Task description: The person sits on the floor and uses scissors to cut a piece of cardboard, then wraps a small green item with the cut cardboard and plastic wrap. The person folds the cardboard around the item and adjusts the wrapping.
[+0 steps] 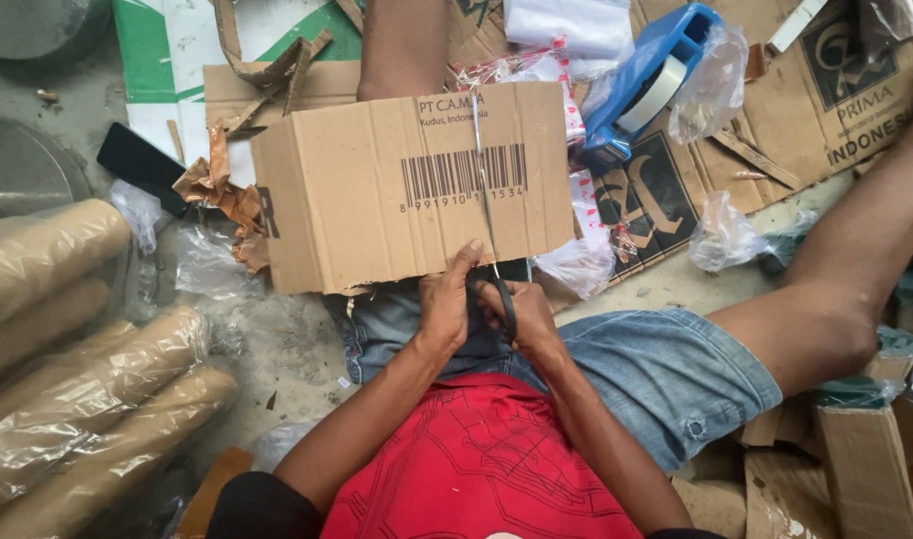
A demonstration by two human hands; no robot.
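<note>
A: Where is the cardboard sheet (376, 190)?
B: Centre of frame, lying over the lap, long axis left to right. It reaches up-frame from both hands.
A: Grip?
B: Right hand (521, 314) is closed around the handles of the scissors (488, 215); the blades run up-frame across the sheet, crossing its short way. Left hand (446, 304) pinches the lower edge just left of the blades, touching it.
A: Labels?
B: Black barcode, a rectangle, right of the sheet's middle; the blades pass through it. Blue tape dispenser (646, 80) upper right. Paper-wrapped rolls (77, 399) lower left.
</note>
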